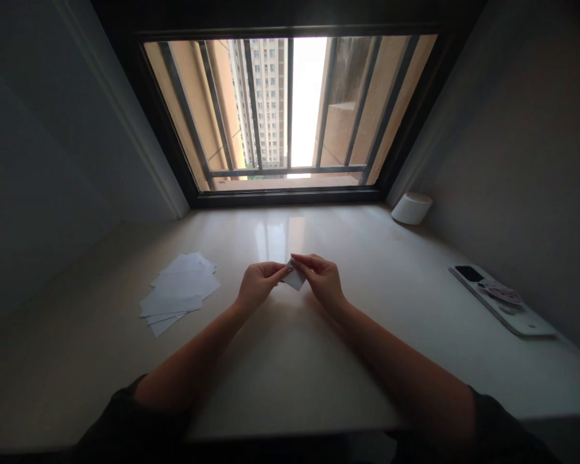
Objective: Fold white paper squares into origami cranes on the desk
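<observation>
A small piece of white paper (296, 278), apparently folded, is held up between my two hands over the pale sill. My left hand (261, 282) pinches its left corner between thumb and fingers. On the other side my right hand (323, 276) grips the upper right edge, thumb and index finger closed on it. The fingers hide part of the paper, so its folds cannot be made out. Left of my hands lies a loose, fanned pile of white paper sheets (181, 290).
The pale glossy sill (290, 374) runs up to a dark-framed window (290, 198) with bars outside. A white cylindrical object (412, 209) stands in the back right corner. Near the right wall lies a phone (505, 303) with a round grip on its back.
</observation>
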Available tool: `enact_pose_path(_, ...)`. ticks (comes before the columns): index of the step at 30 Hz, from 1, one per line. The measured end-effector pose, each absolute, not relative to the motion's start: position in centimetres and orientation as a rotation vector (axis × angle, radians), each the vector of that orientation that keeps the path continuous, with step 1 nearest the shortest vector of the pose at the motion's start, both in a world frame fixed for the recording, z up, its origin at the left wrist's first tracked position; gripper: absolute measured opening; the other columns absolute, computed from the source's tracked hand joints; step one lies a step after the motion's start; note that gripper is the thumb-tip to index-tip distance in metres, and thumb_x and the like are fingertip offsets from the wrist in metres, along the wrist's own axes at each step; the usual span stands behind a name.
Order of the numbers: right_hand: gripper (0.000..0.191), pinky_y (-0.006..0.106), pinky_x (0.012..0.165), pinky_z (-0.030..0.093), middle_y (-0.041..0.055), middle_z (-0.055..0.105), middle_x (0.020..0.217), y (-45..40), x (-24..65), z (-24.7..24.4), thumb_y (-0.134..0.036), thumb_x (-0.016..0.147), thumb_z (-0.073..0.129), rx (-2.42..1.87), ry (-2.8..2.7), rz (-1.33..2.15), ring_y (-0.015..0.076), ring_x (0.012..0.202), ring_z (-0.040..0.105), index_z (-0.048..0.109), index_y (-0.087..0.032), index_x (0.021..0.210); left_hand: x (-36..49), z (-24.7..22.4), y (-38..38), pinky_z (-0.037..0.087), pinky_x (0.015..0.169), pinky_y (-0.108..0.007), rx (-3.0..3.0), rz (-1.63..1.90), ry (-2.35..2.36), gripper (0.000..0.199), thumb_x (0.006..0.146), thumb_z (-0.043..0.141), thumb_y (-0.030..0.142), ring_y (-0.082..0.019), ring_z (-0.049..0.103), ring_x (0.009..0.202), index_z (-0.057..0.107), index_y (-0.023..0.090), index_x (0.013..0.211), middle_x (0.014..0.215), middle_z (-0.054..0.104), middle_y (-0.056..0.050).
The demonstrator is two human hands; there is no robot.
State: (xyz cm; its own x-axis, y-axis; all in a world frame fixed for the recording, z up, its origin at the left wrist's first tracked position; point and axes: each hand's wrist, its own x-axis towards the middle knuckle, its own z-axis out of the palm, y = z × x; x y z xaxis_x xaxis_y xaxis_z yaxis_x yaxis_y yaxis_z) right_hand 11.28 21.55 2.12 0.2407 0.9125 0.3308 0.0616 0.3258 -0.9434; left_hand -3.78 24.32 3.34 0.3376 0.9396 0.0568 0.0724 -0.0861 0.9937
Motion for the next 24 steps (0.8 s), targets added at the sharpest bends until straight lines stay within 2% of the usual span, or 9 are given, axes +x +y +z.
enact_pose_path(7,0.019,0.029,0.064,0.047,0.0030,0.068,0.079,21.88,11.40,1.63,-0.033,0.072,0.068,-1.051,-1.134,0.836,0.0182,0.074,0.062,0.074,-0.024,0.087,-4.08,3.27,24.65,0.045,0.058,-0.026,1.526,0.886,0.963,0.032,0.068,0.068,0.045,-0.017,0.063,0.065,0.073,0.016,0.081,0.074,0.072,-0.006)
enact_pose_path(12,0.020,0.031,0.068,0.049,0.0046,0.070,0.082,22.09,11.58,1.57,-0.035,0.071,0.068,-1.082,-1.192,0.860,0.0195,0.076,0.063,0.074,-0.022,0.085,-4.42,3.59,24.69,0.043,0.054,-0.024,1.644,0.691,0.973,0.031,0.070,0.066,0.046,-0.019,0.066,0.066,0.073,0.017,0.079,0.072,0.072,-0.007)
enact_pose_path(18,0.040,0.032,0.067,0.051,0.0057,0.072,0.082,22.10,11.71,2.06,-0.042,0.064,0.073,-1.091,-1.064,1.055,0.0200,0.073,0.064,0.071,-0.019,0.096,-4.16,3.47,24.71,0.046,0.058,-0.026,1.515,0.854,0.995,0.034,0.067,0.069,0.046,-0.019,0.066,0.066,0.073,0.015,0.080,0.074,0.072,-0.008)
enact_pose_path(24,0.034,0.027,0.056,0.047,0.0034,0.068,0.064,22.28,12.02,1.48,-0.049,0.062,0.072,-1.144,-1.106,1.204,0.0181,0.064,0.062,0.071,-0.017,0.070,-4.25,2.94,25.04,0.048,0.061,-0.028,1.414,0.953,1.016,0.037,0.064,0.072,0.047,-0.020,0.066,0.068,0.072,0.014,0.082,0.075,0.072,-0.009)
